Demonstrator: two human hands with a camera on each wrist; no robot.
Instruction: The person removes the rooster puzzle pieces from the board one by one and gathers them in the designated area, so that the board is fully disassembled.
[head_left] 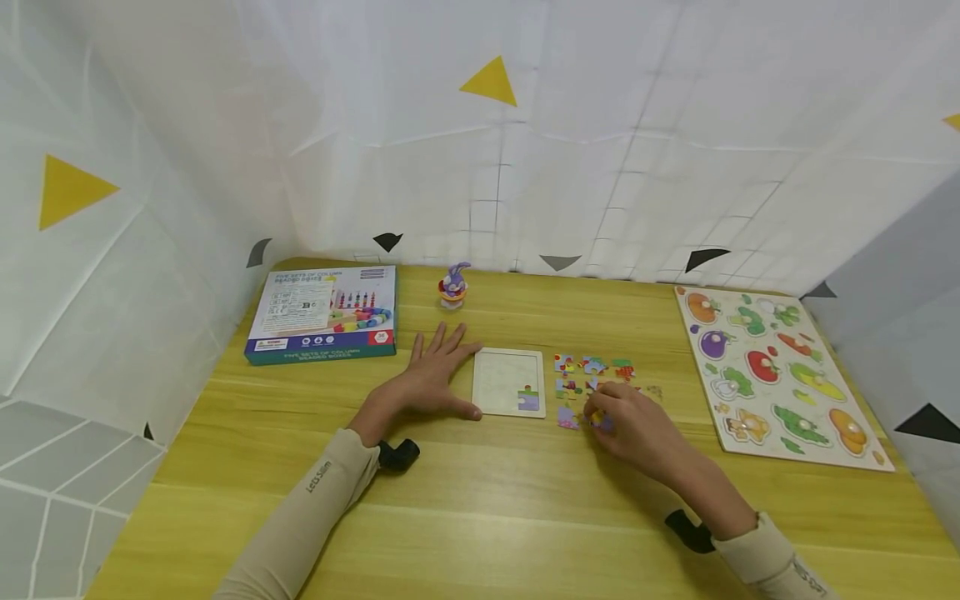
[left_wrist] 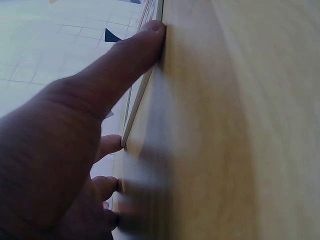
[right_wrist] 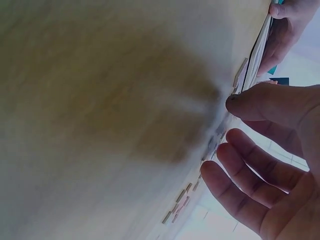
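A square wooden puzzle tray (head_left: 495, 379) lies flat, with a purple-and-green puzzle piece (head_left: 528, 402) in its lower right corner. My left hand (head_left: 431, 375) spreads its fingers at the tray's left edge; in the left wrist view the thumb (left_wrist: 150, 35) touches the rim. My right hand (head_left: 637, 425) curls over the loose pieces right of the tray. Between its thumb and index fingertips it pinches a purple-and-yellow puzzle piece (head_left: 600, 421), partly covered by the fingers. In the right wrist view the thumb (right_wrist: 245, 102) hides that piece, and the other fingers are bent.
Several loose pieces (head_left: 592, 365) lie in rows right of the tray. A purple rabbit figurine (head_left: 453, 286) stands behind it. At back left lies a beaded-boxes carton (head_left: 322, 312); on the right lies a vegetable knob puzzle board (head_left: 780, 375). White cloth walls (head_left: 420, 183) border the table.
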